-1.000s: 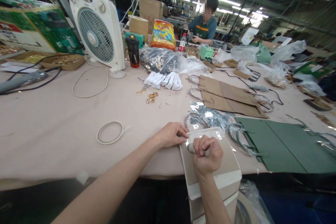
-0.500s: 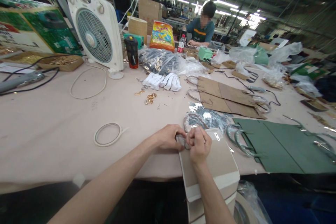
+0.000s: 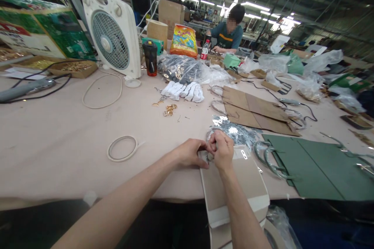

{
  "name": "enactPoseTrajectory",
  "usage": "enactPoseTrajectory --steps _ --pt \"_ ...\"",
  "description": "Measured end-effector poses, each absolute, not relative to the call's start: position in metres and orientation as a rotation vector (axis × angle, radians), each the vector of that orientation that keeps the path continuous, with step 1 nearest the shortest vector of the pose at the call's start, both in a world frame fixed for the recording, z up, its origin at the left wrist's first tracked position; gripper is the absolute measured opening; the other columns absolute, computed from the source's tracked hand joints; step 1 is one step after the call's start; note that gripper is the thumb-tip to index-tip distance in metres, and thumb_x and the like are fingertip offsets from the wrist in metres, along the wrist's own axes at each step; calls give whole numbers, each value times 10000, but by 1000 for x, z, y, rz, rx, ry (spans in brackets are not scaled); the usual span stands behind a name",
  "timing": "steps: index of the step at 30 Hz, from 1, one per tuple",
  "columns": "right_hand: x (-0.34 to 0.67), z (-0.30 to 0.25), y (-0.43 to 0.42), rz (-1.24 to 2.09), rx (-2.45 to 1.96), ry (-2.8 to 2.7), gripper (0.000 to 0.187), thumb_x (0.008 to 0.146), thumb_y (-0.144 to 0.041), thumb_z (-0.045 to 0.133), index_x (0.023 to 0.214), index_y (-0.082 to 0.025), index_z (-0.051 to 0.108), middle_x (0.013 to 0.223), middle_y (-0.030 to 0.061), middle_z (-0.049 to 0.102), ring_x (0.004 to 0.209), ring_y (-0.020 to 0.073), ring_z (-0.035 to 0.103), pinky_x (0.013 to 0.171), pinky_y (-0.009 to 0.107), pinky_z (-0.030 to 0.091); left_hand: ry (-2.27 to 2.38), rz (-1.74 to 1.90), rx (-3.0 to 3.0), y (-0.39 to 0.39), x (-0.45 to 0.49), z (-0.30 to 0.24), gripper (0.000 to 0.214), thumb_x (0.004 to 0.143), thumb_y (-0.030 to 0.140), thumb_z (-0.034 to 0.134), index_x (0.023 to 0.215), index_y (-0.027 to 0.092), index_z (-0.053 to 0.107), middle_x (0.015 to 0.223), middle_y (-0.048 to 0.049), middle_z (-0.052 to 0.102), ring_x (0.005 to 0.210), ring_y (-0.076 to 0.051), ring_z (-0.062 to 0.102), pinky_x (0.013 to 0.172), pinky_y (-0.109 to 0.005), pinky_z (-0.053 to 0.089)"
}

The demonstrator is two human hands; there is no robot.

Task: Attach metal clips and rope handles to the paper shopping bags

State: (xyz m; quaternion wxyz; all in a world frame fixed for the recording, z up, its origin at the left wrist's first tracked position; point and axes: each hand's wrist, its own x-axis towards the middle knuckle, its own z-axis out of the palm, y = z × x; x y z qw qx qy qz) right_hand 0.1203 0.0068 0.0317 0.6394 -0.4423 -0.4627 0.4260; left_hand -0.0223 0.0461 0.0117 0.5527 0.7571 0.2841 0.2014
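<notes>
A beige bag panel (image 3: 248,175) lies at the table's front edge, its lower part hanging over. My left hand (image 3: 194,153) is closed at its upper left corner, thumb and fingers curled around the edge. Right beside it, my right hand (image 3: 222,149) is closed in a pinch; what sits between its fingers is hidden. A small shiny bit shows between the two hands, too small to name. Behind the right hand curves a plastic-wrapped handle (image 3: 209,134), partly covered. One small white-framed slot (image 3: 244,154) shows near the panel's top edge.
Green bag panels (image 3: 318,163) with wrapped handles lie to the right, brown ones (image 3: 257,109) behind. A roll of tape (image 3: 122,148), gold hardware (image 3: 170,109), white bundles (image 3: 184,91) and a fan (image 3: 111,35) are leftward. A co-worker (image 3: 229,33) sits across the table.
My right hand has risen a little, away from the panel's surface towards the handle. My left hand stays at the corner. The whole view has shifted slightly.
</notes>
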Motion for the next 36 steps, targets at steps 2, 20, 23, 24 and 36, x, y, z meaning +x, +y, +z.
enactPoseTrajectory --steps 2,20,23,24,36 --pt "121 29 6 980 -1031 -1092 422 987 -466 585 661 -203 534 473 -89 369 379 73 343 389 215 256 659 472 1805 46 -23 13 404 634 247 908 995 178 740 943 27 737 874 -171 645 792 -235 435" --pt "123 45 -20 882 -819 -1118 459 1031 -415 522 619 -230 441 494 -73 371 415 95 334 433 253 276 660 403 1832 52 -24 6 544 557 287 952 1046 201 729 965 18 735 898 -187 653 745 -233 465" --pt "119 43 -20 845 -828 -1117 472 1021 -448 519 610 -233 432 489 -72 371 423 99 347 446 259 295 627 423 1780 51 -24 6 524 559 279 944 1025 194 718 957 18 731 892 -186 650 764 -242 472" --pt "117 39 -20 861 -884 -1142 486 1016 -457 530 598 -231 431 486 -70 375 426 97 352 447 259 292 578 443 1749 50 -23 7 477 579 270 931 995 187 712 953 16 733 894 -184 652 789 -249 477" --pt "194 78 -44 815 -796 -701 460 943 -540 617 654 -216 465 487 -101 367 382 58 261 381 185 215 709 334 1631 40 -19 29 588 655 348 832 1203 196 685 1208 -80 725 1096 -309 676 970 -379 534"
